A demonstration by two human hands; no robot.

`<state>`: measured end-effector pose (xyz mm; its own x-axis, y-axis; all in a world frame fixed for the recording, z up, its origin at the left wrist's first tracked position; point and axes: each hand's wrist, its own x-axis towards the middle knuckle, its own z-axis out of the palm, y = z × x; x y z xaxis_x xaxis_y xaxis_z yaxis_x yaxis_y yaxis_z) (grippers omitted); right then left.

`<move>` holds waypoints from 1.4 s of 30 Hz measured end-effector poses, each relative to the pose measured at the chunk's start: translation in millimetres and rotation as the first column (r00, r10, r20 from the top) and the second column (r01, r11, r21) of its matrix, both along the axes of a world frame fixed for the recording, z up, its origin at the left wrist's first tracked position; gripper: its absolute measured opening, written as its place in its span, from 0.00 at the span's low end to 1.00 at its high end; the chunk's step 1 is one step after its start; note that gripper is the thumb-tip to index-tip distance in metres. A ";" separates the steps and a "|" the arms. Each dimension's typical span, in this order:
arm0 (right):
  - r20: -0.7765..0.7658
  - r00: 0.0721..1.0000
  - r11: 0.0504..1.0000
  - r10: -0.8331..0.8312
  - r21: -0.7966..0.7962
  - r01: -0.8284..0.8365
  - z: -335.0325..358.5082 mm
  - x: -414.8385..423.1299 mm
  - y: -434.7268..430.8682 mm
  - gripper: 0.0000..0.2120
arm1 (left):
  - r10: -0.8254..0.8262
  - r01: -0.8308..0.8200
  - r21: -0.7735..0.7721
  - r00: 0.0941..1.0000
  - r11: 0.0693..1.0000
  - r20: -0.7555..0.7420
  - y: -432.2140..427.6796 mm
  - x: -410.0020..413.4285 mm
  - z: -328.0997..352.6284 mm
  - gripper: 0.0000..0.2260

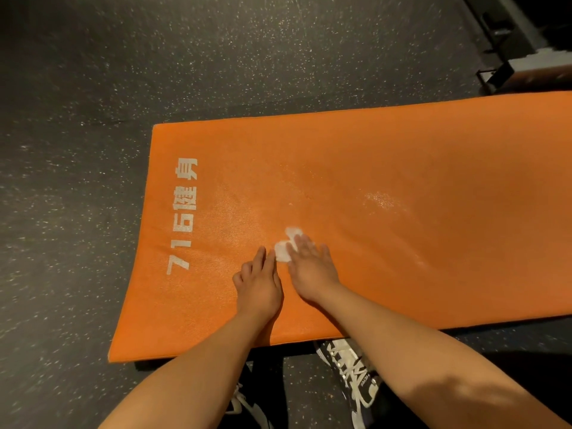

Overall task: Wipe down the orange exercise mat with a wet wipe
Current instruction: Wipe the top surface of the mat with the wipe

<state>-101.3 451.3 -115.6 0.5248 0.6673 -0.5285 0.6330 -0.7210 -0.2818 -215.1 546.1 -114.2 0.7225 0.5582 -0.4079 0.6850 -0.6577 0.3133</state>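
Under spread right hand (311, 269) fingers: crumpled white wet wipe (284, 249); beside them, left hand (258, 283) fingers together on rectangular orange foam mat (402, 168).

**A:** What is underfoot?

**B:** A dark grey rubber floor flecked with small pale specks (93, 72). It is matte and runs across the whole view.

**A:** Any furniture?

**B:** Only in the far right corner. A black metal frame with a low foot (492, 78) stands on the floor, and a flat white panel (538, 61) lies across it. Behind that a dark slanted bar (492, 23) runs up out of view; I cannot tell what it belongs to.

**A:** And the light?

**B:** Dim and warm. The floor is brighter at the top middle and sinks into shadow toward the left edge and the corners.
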 end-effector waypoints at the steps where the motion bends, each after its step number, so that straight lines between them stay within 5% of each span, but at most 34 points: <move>1: 0.022 0.996 0.996 -0.081 -0.038 0.082 1.6 6.8 -4.4 0.27 | -0.008 0.008 0.012 1.000 1.000 -0.016 -1.4 -0.8 1.0 0.22; 5: 0.022 0.956 0.952 -0.294 -0.081 0.294 5.6 10.8 -12.9 0.27 | -0.007 0.007 0.004 0.999 1.000 -0.051 -3.7 0.2 5.6 0.23; 12: -0.044 0.995 0.996 0.088 0.007 -0.088 5.2 -5.5 4.6 0.27 | 0.028 -0.029 -0.041 0.999 0.999 -0.037 5.3 9.6 10.7 0.24; 17: 0.058 0.964 0.965 -0.258 -0.035 0.261 -4.9 28.7 3.6 0.29 | 0.008 -0.006 0.029 0.996 1.000 -0.086 15.8 23.2 6.2 0.24; 24: 0.020 1.000 0.997 0.010 0.079 -0.011 -15.4 25.1 34.1 0.28 | -0.043 0.043 -0.011 0.999 0.999 -0.016 31.9 50.0 0.5 0.24; 29: 0.075 0.970 0.973 -0.233 0.025 0.231 -13.8 44.8 27.5 0.31 | -0.093 0.093 -0.001 0.993 0.996 -0.072 30.2 59.0 -4.6 0.26; 34: -0.059 0.994 0.993 -0.096 0.059 0.100 -3.7 26.3 34.3 0.28 | -0.082 0.076 -0.070 0.992 0.995 -0.091 28.4 61.3 0.4 0.26; 37: -0.003 1.000 0.999 -0.023 0.031 0.023 -6.8 40.4 26.6 0.29 | -0.087 0.078 -0.089 0.991 0.993 -0.100 27.5 64.6 2.6 0.26; 42: -0.014 0.971 0.970 -0.239 -0.057 0.238 -3.4 46.0 11.5 0.31 | -0.139 0.136 -0.034 0.982 0.990 -0.124 20.0 57.5 8.0 0.25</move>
